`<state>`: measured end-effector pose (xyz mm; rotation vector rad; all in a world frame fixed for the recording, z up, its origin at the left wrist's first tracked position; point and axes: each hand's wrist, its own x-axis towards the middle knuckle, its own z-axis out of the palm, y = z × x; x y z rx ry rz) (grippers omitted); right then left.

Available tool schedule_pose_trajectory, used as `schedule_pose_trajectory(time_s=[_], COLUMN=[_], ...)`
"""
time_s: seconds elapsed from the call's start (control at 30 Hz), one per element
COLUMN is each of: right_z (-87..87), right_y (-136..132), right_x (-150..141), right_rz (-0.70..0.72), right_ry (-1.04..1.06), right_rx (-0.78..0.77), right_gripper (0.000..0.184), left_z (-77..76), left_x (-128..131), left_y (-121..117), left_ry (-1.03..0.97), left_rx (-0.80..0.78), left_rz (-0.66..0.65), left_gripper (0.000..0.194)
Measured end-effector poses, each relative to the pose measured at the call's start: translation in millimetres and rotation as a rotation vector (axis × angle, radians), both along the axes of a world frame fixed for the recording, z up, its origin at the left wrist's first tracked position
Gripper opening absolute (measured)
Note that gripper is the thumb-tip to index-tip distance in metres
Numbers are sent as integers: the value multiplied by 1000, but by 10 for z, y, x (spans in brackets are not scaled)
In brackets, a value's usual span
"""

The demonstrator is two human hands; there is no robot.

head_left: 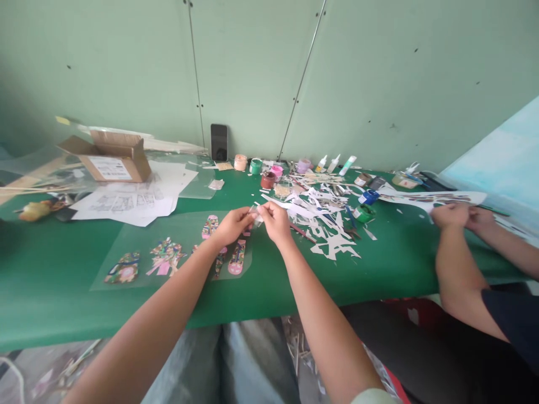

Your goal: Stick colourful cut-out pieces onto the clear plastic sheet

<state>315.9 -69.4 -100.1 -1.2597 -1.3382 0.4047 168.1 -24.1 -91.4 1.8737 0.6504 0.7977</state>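
Note:
In front of me, my left hand (234,225) and my right hand (274,222) meet, fingertips pinched on one small whitish piece (257,216). Blur hides whether it is paper or clear film. Below them lies a transparent sheet (138,233) on the green table. It bears a patterned cut-out with pink ends (237,258), a similar upright one (209,226) and others partly hidden behind my left hand and forearm. Farther left on the sheet are a heap of coloured paper scraps (165,256) and a rounded patterned piece (123,268).
White paper offcuts (334,244) are strewn right of my hands. Paint jars (255,166), glue bottles (334,163) and a propped phone (219,142) line the wall. An open cardboard box (113,160) stands on printed sheets (126,205). At right, another person's hands (457,217) hold a paper strip.

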Motion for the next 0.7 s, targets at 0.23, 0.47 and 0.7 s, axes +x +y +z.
schedule_pose_trajectory(time_s=[0.23, 0.47, 0.7], right_z=[-28, -22, 1], right_y=[41, 41, -2], right_x=[13, -6, -6], right_rz=[84, 148, 98], right_ry=[262, 343, 138], right_rx=[-31, -87, 13], right_gripper=[47, 54, 48], left_z=[8, 16, -5], left_x=[-4, -25, -33], left_y=[-5, 14, 44], left_ry=[-62, -41, -6], left_rx=[-62, -14, 67], left_rz=[-5, 113, 200], left_gripper=[45, 41, 34])
